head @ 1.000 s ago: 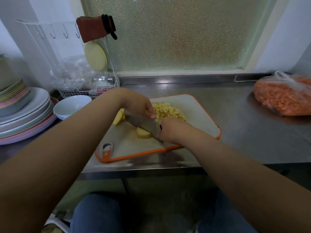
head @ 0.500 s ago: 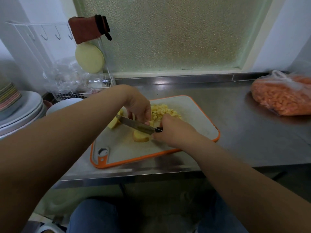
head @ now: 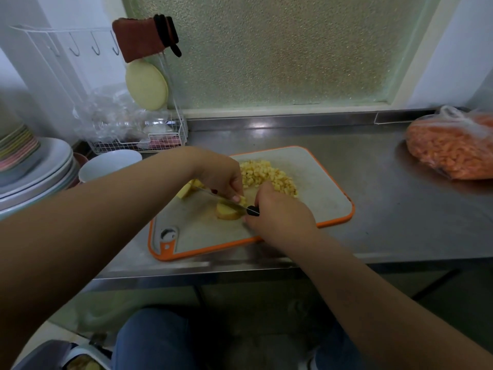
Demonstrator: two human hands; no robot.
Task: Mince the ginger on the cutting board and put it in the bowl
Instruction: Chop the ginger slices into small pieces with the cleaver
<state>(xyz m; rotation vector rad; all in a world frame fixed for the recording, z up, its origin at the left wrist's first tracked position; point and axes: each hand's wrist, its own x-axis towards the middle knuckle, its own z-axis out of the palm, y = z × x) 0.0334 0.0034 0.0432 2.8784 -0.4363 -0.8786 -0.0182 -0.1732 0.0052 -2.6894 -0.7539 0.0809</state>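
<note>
On the cutting board (head: 314, 182), the right hand (head: 277, 212) grips the knife (head: 226, 200), slicing a ginger chunk (head: 226, 212); the left hand's (head: 221, 174) curled fingertips pin it steady. Minced ginger (head: 266, 174) lies behind them; the bowl (head: 109, 164) waits left of the board.

Frosted pebbled-glass window (head: 280, 49) straight ahead of me w/ a pale green frame, soft daylight coming thru. Plain white walls (head: 453, 49) either side. Stainless steel counter (head: 373, 182) runs under the sill, dull reflections along its raised back lip & front edge. Left corner: white wire rack (head: 88, 76) w/ hooks against the wall. Below the counter it's dim, grey floor (head: 266, 316) barely lit.
</note>
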